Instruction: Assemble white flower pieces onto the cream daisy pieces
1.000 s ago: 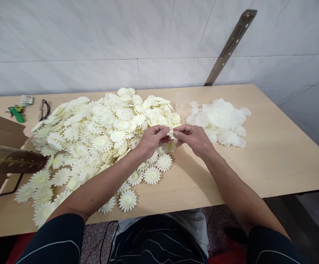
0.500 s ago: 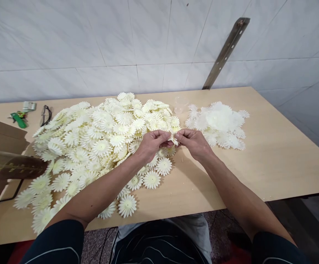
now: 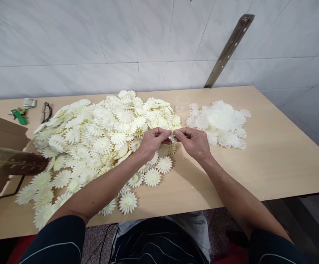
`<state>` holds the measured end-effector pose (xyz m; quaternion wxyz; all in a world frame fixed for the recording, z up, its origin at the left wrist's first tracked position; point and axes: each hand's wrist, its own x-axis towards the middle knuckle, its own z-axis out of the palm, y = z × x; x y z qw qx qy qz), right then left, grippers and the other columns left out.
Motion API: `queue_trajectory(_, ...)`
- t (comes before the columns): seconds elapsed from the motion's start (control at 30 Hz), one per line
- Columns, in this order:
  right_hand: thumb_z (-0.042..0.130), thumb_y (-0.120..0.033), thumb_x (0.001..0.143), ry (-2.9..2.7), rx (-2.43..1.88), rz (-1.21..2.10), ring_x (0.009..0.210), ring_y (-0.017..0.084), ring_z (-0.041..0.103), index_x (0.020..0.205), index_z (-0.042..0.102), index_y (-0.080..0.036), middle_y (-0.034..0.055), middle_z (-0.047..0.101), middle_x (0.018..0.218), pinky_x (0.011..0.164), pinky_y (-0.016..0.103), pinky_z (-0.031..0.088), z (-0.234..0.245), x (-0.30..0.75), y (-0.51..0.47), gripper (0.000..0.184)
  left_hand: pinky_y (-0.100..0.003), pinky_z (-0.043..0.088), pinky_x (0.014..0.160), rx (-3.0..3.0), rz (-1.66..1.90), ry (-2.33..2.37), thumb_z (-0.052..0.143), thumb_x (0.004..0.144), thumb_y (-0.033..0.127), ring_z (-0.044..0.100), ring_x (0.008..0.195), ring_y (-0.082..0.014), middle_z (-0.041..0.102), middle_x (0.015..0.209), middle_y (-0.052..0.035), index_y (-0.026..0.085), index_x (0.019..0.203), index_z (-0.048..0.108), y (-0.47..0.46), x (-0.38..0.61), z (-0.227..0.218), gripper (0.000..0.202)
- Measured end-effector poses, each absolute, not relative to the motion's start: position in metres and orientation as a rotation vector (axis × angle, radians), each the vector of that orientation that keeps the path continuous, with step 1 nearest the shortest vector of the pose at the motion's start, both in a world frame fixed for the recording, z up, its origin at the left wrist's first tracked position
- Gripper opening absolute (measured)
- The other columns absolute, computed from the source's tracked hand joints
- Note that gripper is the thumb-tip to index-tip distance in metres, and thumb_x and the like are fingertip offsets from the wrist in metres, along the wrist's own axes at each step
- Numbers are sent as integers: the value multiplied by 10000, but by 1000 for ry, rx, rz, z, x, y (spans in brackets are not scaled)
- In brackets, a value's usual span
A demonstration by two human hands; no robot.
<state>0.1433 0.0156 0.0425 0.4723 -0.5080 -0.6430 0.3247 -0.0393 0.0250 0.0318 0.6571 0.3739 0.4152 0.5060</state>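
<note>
Above the right edge of a large heap of pale yellow artificial flower heads (image 3: 101, 145), my two hands meet fingertip to fingertip. My left hand (image 3: 153, 143) is closed in a pinch, thumb against fingers. Opposite it, my right hand (image 3: 195, 143) pinches too. Between the fingertips is a small pale artificial flower (image 3: 172, 137), mostly hidden by the fingers. To the right of my right hand lies a smaller pile of whiter, thinner petal layers (image 3: 223, 121). Several single flower heads (image 3: 152, 177) lie loose below the hands.
A clear plastic piece (image 3: 181, 102) lies between the two piles. At the back left are a green-handled tool (image 3: 19, 116) and dark-framed glasses (image 3: 46, 112). A cardboard box (image 3: 2, 132) and a brown-tinted container (image 3: 13, 161) stand at the left. A metal strip (image 3: 229, 51) leans on the wall.
My hands stay together at nearly the same spot, and less of the flower shows between the fingertips. The whole view has shifted slightly.
</note>
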Motion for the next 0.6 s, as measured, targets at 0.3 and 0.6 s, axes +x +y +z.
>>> queue_trajectory(0.3,700,-503,955,-1578,-1331,758,674,200,678,758,738,-207,43,755,719,651,321,535,45,140,15,358,-337,669,743,831,1132,907,1116,500,576,730,650,-148,753,731,-22,136,808,766,26,-39,27,641)
queue_trajectory(0.6,793,-642,902,-1572,-1271,930,713,213,726,881,810,-214,52,806,824,708,360,603,43,146,18,429,-297,638,725,800,1119,859,1099,537,629,725,663,-135,740,720,-29,135,783,738,27,-42,31,660)
